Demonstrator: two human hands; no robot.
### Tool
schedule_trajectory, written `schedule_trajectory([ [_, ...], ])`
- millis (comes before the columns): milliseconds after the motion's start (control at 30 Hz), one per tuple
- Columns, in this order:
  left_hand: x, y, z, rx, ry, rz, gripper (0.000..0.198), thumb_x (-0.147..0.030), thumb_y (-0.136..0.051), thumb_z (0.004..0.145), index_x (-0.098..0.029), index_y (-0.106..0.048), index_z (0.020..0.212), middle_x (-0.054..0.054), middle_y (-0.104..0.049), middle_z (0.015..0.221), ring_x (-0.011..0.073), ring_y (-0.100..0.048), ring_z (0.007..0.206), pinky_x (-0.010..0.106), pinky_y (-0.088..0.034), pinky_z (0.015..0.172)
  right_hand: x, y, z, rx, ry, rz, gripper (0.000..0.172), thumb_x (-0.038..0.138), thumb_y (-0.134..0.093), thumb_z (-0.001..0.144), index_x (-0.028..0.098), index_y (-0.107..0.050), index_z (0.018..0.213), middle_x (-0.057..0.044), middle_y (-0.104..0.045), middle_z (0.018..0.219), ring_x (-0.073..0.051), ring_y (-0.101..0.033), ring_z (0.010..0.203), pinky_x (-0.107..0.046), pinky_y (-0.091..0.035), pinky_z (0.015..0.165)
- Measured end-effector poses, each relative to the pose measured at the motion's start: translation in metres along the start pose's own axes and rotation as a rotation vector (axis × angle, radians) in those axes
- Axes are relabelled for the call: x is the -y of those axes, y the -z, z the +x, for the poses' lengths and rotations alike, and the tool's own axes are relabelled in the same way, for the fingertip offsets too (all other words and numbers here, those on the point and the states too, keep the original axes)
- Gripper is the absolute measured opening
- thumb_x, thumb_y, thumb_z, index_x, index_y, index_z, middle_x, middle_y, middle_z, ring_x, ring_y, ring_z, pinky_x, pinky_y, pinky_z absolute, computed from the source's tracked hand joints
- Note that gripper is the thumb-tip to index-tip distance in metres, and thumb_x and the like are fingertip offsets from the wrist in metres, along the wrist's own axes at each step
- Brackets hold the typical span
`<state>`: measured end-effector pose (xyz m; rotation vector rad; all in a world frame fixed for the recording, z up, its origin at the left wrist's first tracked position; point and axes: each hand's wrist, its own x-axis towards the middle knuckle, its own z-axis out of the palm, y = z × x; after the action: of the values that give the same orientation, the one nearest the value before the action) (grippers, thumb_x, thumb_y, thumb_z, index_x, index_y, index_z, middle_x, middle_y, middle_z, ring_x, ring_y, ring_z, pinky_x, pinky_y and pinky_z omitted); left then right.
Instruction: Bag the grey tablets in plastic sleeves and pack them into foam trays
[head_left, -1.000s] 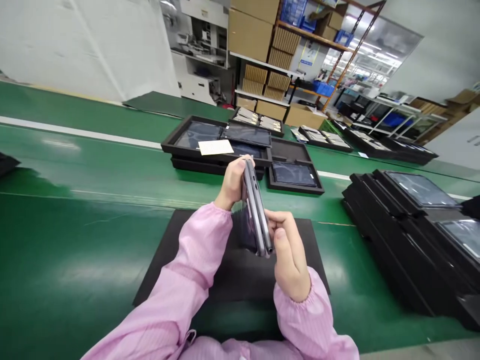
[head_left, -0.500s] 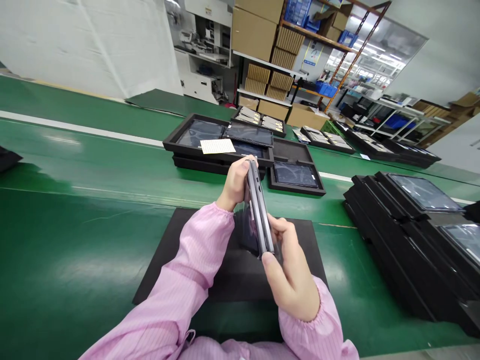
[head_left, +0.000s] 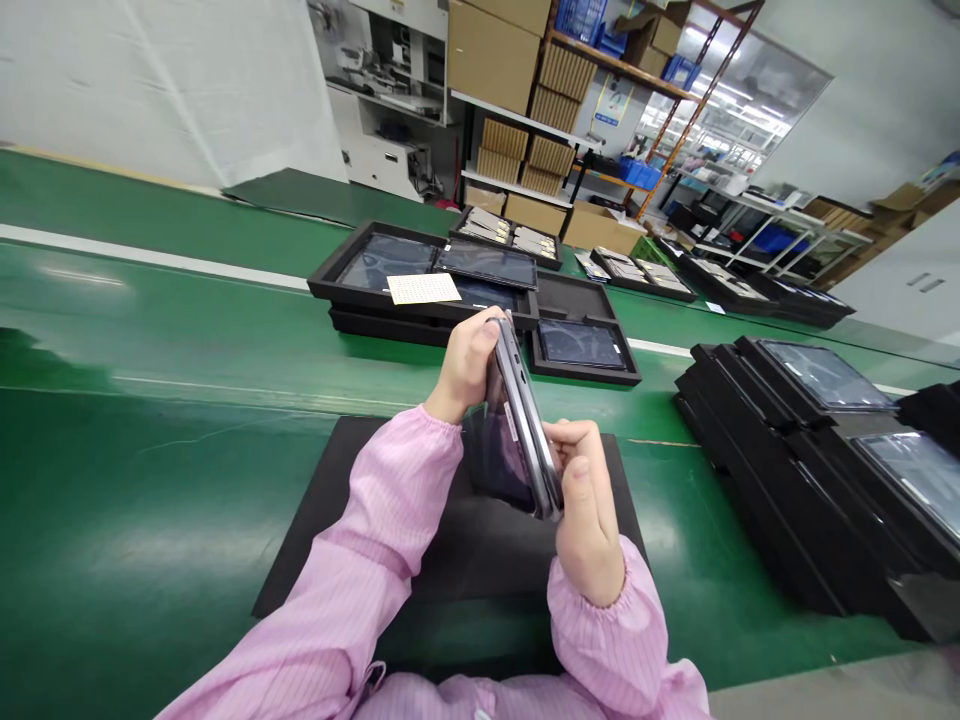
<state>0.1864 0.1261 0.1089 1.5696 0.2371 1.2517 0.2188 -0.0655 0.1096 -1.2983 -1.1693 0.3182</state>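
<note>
Two tablets (head_left: pixel 517 440), pressed face to back, are held up on edge above a black mat (head_left: pixel 442 545). Their silver-grey rims point up toward me, and the left one shows a dark glossy screen with a small white label. My left hand (head_left: pixel 469 360) is closed around the far end, thumb along the top edge. At the near right side my right hand (head_left: pixel 589 490) grips the tablets, its thumb beside the rim and its other fingers partly hidden behind them.
Beyond my hands, black foam trays (head_left: pixel 341 290) hold tablets, with a white sticker sheet (head_left: pixel 424 289) on top. Another tray (head_left: pixel 585 375) sits beside them. Stacked trays (head_left: pixel 780 500) with tablets stand at the right. The green bench (head_left: pixel 150 480) runs beneath everything.
The tablets have turned slightly, so more of the left screen and its label shows. My right thumb has moved off the near corner to the right side. The camera view has shifted a little.
</note>
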Motion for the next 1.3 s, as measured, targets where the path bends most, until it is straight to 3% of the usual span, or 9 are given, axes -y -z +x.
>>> schedule_trajectory([
  [233, 0.000, 0.001, 0.001, -0.005, 0.013, 0.010, 0.059, -0.082, -0.045, 0.079, -0.025, -0.045, 0.063, -0.001, -0.040, 0.058, 0.0162, -0.036, 0.055, 0.032, -0.028, 0.050, 0.001, 0.002, 0.000, 0.070, 0.063, -0.139, 0.016, 0.035, -0.045, 0.105, 0.024, -0.046, 0.116, 0.001, -0.051, 0.084, -0.017, -0.056, 0.072, -0.032, -0.052, 0.069],
  [400, 0.001, 0.001, 0.001, 0.012, 0.039, -0.010, 0.060, -0.083, -0.043, 0.078, -0.025, -0.044, 0.063, 0.000, -0.041, 0.058, 0.0165, -0.037, 0.055, 0.031, -0.027, 0.047, -0.004, 0.013, -0.004, 0.233, 0.073, -0.100, 0.034, 0.027, -0.047, 0.100, 0.022, -0.040, 0.133, -0.005, -0.051, 0.098, -0.021, -0.060, 0.088, -0.037, -0.056, 0.080],
  [533, 0.002, 0.002, 0.002, 0.030, 0.055, -0.052, 0.061, -0.084, -0.043, 0.076, -0.025, -0.043, 0.063, -0.001, -0.040, 0.057, 0.0159, -0.036, 0.054, 0.030, -0.027, 0.045, -0.002, 0.022, -0.009, 0.397, 0.044, -0.093, 0.068, 0.023, -0.061, 0.089, 0.021, -0.029, 0.148, -0.009, -0.053, 0.111, -0.026, -0.061, 0.104, -0.040, -0.057, 0.087],
  [633, 0.004, 0.002, 0.003, 0.030, 0.049, -0.072, 0.060, -0.083, -0.046, 0.076, -0.025, -0.043, 0.062, -0.001, -0.040, 0.058, 0.0156, -0.035, 0.054, 0.030, -0.027, 0.044, 0.002, 0.024, -0.009, 0.393, 0.034, -0.069, 0.072, 0.031, -0.065, 0.088, 0.021, -0.030, 0.150, -0.011, -0.056, 0.117, -0.029, -0.061, 0.112, -0.044, -0.056, 0.092],
  [767, 0.003, 0.002, 0.002, 0.041, 0.051, -0.073, 0.060, -0.083, -0.045, 0.077, -0.025, -0.042, 0.062, -0.001, -0.039, 0.057, 0.0157, -0.036, 0.054, 0.030, -0.027, 0.044, 0.007, 0.016, -0.010, 0.304, 0.036, -0.104, 0.057, 0.045, -0.060, 0.094, 0.020, -0.039, 0.141, -0.010, -0.061, 0.108, -0.028, -0.066, 0.097, -0.043, -0.058, 0.084],
  [933, 0.002, 0.002, 0.000, 0.053, 0.048, -0.054, 0.061, -0.084, -0.044, 0.077, -0.025, -0.043, 0.062, -0.001, -0.039, 0.057, 0.0153, -0.035, 0.053, 0.031, -0.027, 0.045, 0.007, -0.002, -0.013, 0.092, 0.018, -0.202, 0.026, 0.037, -0.048, 0.103, 0.023, -0.044, 0.125, -0.004, -0.063, 0.093, -0.020, -0.066, 0.073, -0.037, -0.059, 0.074],
  [1067, 0.003, 0.003, 0.001, 0.046, 0.055, -0.074, 0.060, -0.084, -0.045, 0.075, -0.025, -0.042, 0.062, -0.001, -0.038, 0.057, 0.0149, -0.034, 0.053, 0.030, -0.027, 0.044, 0.006, 0.002, -0.012, 0.215, 0.067, -0.218, 0.035, 0.034, -0.045, 0.105, 0.022, -0.037, 0.137, -0.008, -0.060, 0.102, -0.023, -0.067, 0.088, -0.040, -0.061, 0.084],
  [1200, 0.003, 0.004, 0.003, 0.070, 0.066, -0.103, 0.060, -0.084, -0.045, 0.074, -0.025, -0.043, 0.062, -0.002, -0.037, 0.055, 0.0148, -0.033, 0.052, 0.030, -0.027, 0.044, 0.009, 0.014, -0.011, 0.377, 0.067, -0.193, 0.049, 0.031, -0.046, 0.103, 0.020, -0.031, 0.148, -0.008, -0.055, 0.100, -0.023, -0.062, 0.087, -0.042, -0.060, 0.084],
  [1300, 0.003, 0.004, 0.003, 0.076, 0.058, -0.124, 0.060, -0.083, -0.046, 0.075, -0.025, -0.044, 0.062, -0.002, -0.038, 0.055, 0.0148, -0.033, 0.052, 0.030, -0.026, 0.045, 0.012, 0.018, -0.011, 0.398, 0.067, -0.175, 0.059, 0.032, -0.055, 0.097, 0.020, -0.031, 0.150, -0.007, -0.054, 0.099, -0.024, -0.060, 0.088, -0.044, -0.059, 0.086],
])
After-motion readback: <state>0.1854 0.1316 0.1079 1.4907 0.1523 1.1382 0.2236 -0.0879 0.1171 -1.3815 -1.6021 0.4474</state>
